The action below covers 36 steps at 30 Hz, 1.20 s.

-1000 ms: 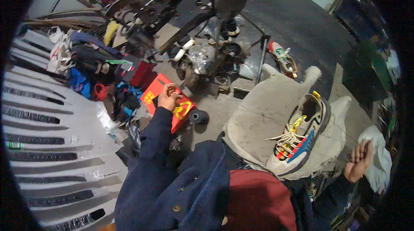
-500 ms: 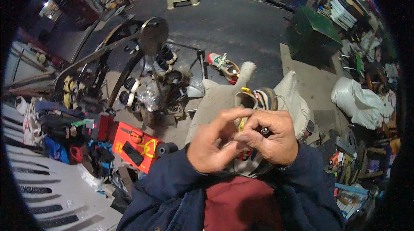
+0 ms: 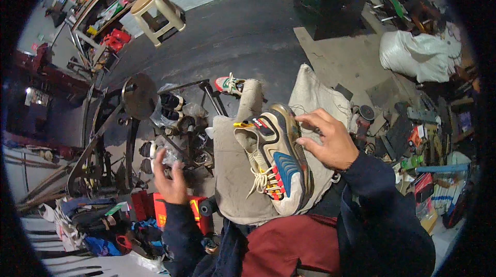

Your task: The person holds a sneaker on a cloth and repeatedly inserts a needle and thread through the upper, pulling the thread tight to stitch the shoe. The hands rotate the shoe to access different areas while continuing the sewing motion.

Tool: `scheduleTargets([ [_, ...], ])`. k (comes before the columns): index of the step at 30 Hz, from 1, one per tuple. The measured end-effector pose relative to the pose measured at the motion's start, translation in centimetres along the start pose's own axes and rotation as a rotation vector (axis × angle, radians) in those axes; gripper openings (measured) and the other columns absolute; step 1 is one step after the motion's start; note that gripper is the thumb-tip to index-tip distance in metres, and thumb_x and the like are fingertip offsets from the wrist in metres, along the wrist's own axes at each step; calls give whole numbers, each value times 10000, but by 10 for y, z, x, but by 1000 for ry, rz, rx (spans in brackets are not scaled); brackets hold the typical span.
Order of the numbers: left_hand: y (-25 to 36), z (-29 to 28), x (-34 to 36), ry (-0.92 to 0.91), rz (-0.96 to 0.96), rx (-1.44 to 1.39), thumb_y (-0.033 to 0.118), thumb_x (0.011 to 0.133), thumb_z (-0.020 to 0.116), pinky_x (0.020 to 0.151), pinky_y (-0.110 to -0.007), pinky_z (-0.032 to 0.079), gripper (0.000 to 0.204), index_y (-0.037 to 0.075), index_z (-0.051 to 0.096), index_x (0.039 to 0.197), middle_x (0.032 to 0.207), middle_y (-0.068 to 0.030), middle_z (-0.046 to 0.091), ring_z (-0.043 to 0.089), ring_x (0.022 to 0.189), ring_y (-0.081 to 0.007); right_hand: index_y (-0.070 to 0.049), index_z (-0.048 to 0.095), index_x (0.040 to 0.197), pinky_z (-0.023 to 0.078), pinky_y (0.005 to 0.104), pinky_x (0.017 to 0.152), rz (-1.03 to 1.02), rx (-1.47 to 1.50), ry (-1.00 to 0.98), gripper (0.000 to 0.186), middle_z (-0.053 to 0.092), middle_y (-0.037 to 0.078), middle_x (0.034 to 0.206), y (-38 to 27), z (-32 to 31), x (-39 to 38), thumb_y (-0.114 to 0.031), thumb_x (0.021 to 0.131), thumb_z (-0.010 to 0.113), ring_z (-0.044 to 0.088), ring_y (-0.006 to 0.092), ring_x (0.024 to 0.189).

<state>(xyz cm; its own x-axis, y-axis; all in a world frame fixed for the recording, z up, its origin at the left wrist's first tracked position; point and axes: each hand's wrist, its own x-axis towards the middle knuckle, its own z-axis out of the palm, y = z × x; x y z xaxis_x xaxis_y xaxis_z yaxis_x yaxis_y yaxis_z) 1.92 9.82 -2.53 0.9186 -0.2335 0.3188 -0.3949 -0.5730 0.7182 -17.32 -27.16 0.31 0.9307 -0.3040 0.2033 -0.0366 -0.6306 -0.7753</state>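
A beige sneaker (image 3: 269, 145) with blue, white, red and yellow trim and cream laces lies on its side across a light cloth (image 3: 232, 179) over my lap. Its sole faces right. Beside that sole my right hand (image 3: 330, 140) hovers or lightly touches, thumb and forefinger apart; whether they meet the shoe I cannot tell. Away to the left, my left hand (image 3: 171, 181) is raised with its fingers spread and nothing in them. Another sneaker, red, white and green (image 3: 230, 84), rests on the floor beyond the cloth.
An iron machine with a round disc (image 3: 139, 95) stands at left, with several shoes near it. Below is a red box (image 3: 160, 210). A plastic stool (image 3: 157, 16), a green chest (image 3: 328, 0) and a white sack (image 3: 416, 55) stand farther off. An angle grinder (image 3: 365, 117) lies right.
My hands were together in front of the shoe, a small dark thing in the right one; now they are apart, left hand moved left. The sneaker shows fully. The view has turned.
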Motion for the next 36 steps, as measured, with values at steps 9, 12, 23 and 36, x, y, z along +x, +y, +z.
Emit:
scheduleTargets([
  [9, 127, 90, -15, -473, -307, -1029, 83, 963, 635, 1091, -433, 444, 370, 66, 459, 1287, 1242, -130, 605, 586, 1222, -250, -4, 618, 826, 496, 493, 687, 12, 2, -311, 238, 625, 221, 749, 8, -5, 5, -211, 912, 695, 627, 438, 743],
  [12, 134, 81, -4, -698, -296, -853, 90, 977, 640, 1087, -402, 430, 407, 38, 456, 1336, 1305, -146, 597, 573, 1242, -234, 15, 606, 821, 477, 482, 668, 19, 108, -224, 263, 605, 248, 767, 30, -27, -17, -212, 937, 670, 613, 454, 746],
  [23, 149, 86, 24, -1231, -97, -132, 366, 929, 749, 803, -392, 537, 479, -21, 671, 1200, 995, -197, 733, 693, 882, -282, 6, 672, 1080, 526, 390, 804, 708, -553, 130, 235, 691, 170, 910, 153, -119, -118, -163, 918, 695, 696, 311, 885],
  [36, 143, 64, -1, -905, -170, -161, 121, 849, 836, 703, -295, 513, 245, 44, 620, 763, 939, -69, 694, 659, 842, -142, -37, 660, 1087, 540, 444, 777, 101, 53, -185, 244, 654, 198, 1102, 12, -4, 4, -139, 872, 713, 677, 370, 937],
])
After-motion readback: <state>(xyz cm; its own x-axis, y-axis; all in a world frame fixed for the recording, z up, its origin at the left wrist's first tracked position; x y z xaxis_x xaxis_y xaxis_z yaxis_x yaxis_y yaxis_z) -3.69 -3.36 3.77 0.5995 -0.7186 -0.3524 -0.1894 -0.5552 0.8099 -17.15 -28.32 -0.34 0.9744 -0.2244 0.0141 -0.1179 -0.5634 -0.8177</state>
